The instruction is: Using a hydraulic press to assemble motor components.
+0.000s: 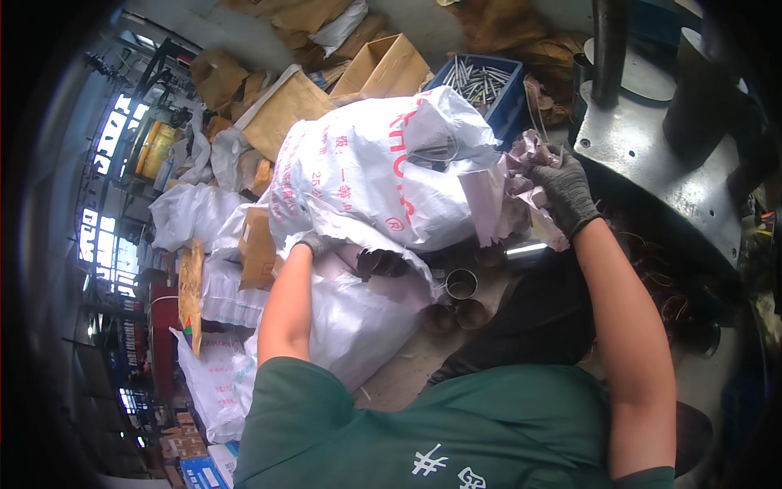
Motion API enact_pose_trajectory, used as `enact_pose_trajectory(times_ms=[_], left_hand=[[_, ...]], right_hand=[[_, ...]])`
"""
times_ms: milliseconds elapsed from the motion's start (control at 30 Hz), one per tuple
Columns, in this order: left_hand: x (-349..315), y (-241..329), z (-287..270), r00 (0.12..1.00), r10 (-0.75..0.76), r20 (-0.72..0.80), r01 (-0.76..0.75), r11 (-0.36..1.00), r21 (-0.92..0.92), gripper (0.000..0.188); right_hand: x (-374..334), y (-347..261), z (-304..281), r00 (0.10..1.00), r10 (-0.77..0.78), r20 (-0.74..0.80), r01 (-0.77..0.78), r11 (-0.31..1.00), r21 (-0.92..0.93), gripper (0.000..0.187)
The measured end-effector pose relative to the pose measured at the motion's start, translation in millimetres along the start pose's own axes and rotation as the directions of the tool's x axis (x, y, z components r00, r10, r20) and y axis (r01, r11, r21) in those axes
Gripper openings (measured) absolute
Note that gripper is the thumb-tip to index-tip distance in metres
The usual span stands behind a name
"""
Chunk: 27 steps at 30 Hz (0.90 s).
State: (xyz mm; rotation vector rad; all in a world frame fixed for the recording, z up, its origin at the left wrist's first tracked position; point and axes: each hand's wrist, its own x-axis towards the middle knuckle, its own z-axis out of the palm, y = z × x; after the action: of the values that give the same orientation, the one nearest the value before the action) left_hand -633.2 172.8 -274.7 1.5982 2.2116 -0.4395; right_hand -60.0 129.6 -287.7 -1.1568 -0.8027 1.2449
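Note:
My right hand (568, 194), in a dark grey glove, is closed round a crumpled sheet of brownish-pink paper (521, 175), which hangs down beside a white woven sack. That large sack (350, 155) has red print and a torn opening, where metal pieces show. My left hand (319, 243), also gloved, is at a second white sack (350, 318) below it; its fingers are hidden by the sack's edge. In this lower sack's mouth, dark round metal pieces (381, 262) lie against paper. Several short metal rings (461, 284) stand on the floor between the sack and my leg.
A blue crate (497, 94) of metal rods stands behind the large sack, beside an open cardboard box (381, 67). At right is a metal machine table (652, 147) with upright posts. More white sacks (195, 213) and cardboard lie at left.

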Motion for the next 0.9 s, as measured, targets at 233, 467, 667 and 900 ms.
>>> enact_pose_trajectory(times_ms=[233, 467, 667, 900], left_hand=[[-20, 40, 18, 0.935, 0.319, 0.152, -0.342, 0.926, 0.161, 0.077], [-89, 131, 59, 0.673, 0.658, 0.339, -0.736, 0.641, 0.216, 0.054], [-103, 229, 116, 0.695, 0.698, 0.171, -0.718, 0.664, 0.21, 0.059], [-102, 280, 119, 0.66, 0.744, 0.102, -0.733, 0.608, 0.306, 0.038]], right_hand=[[8, 7, -5, 1.0, 0.008, -0.01, -0.008, 0.999, -0.051, 0.06], [1, 1, -2, 0.998, -0.006, -0.063, 0.01, 0.998, 0.062, 0.05], [-3, -7, -5, 0.998, -0.02, -0.062, 0.026, 0.994, 0.104, 0.045], [-6, -2, -19, 0.998, 0.017, -0.06, -0.01, 0.995, 0.103, 0.041]])
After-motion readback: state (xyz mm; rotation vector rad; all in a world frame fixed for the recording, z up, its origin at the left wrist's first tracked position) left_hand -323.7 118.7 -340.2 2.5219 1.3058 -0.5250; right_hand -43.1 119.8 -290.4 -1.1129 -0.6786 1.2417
